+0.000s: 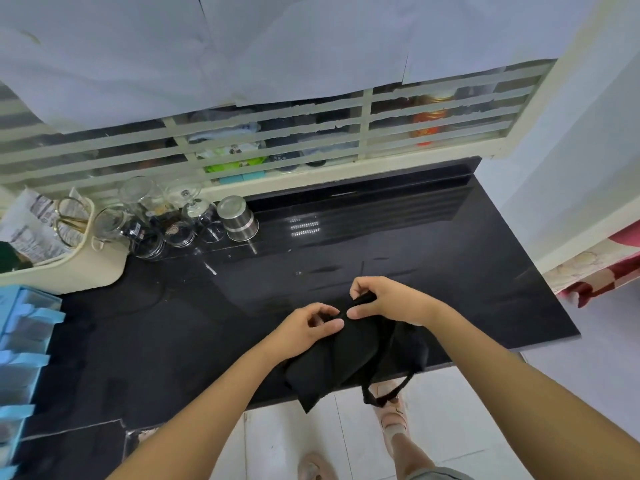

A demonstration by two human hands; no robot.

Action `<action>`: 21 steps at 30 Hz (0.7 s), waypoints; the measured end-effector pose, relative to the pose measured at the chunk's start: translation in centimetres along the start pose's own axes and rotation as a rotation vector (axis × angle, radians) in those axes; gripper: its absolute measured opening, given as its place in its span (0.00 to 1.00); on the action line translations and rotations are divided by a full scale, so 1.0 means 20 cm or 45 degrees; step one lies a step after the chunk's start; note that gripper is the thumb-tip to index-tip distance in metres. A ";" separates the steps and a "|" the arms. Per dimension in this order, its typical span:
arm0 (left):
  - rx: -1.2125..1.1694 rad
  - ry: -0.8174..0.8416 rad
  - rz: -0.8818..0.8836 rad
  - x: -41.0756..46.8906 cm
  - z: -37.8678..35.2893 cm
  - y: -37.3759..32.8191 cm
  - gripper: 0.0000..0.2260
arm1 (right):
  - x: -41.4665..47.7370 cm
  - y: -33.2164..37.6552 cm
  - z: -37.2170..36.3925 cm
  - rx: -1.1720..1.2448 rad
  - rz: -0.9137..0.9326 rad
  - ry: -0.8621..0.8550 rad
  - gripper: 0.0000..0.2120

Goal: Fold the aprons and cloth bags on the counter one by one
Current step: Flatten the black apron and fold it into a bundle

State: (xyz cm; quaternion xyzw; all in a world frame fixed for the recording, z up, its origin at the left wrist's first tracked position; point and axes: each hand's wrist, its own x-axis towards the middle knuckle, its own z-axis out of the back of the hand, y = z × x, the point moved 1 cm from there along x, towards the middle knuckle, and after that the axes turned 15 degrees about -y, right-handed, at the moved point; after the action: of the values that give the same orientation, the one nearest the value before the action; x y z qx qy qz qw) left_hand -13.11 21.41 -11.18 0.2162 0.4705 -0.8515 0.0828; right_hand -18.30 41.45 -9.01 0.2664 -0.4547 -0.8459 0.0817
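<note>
- Cream basket (86,271), left edge of the frame: papers and scissors are kept in it. Glass jars (145,216) and a steel canister (239,218) are ranged to its right, along the back of the black counter (415,244).
- Left hand (308,329), lower centre: the fingers are curled, and the upper edge of the black cloth (346,358) is pinched between thumb and fingertips.
- Black cloth, lower centre, at the near edge of the counter: it is shown bunched, with a lower corner and a strap loop (391,393) hanging past the counter edge above the floor. Whether it is an apron or a bag cannot be told. It is judged light, soft and limp, and not fragile; sagging is to be expected wherever it is unsupported. It is best taken at the corners of the top hem, with the strap gathered in.
- Right hand (388,303), just right of centre: the fingers are curled and the same upper edge is pinched. The two hands are held close together, both clamped on the cloth.
</note>
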 end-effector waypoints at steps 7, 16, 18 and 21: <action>-0.458 0.346 0.430 -0.03 0.13 -0.41 0.13 | 0.09 0.42 0.43 -0.305 0.381 0.089 0.10; -1.453 -0.144 0.524 0.11 0.17 -0.74 0.14 | -0.03 0.52 0.63 -0.786 0.914 0.088 0.34; -1.671 -0.120 0.537 0.11 0.14 -0.81 0.14 | -0.04 0.46 0.58 -0.736 1.179 -0.175 0.30; -1.879 -0.118 0.525 0.15 0.09 -0.92 0.17 | 0.01 0.40 0.60 -0.623 1.458 -0.493 0.19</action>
State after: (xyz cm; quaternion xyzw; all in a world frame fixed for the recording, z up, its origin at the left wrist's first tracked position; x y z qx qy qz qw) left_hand -22.55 30.02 2.37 0.1523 0.8633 -0.2921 0.3824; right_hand -25.66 45.53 2.80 -0.2015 -0.3254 -0.7805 0.4943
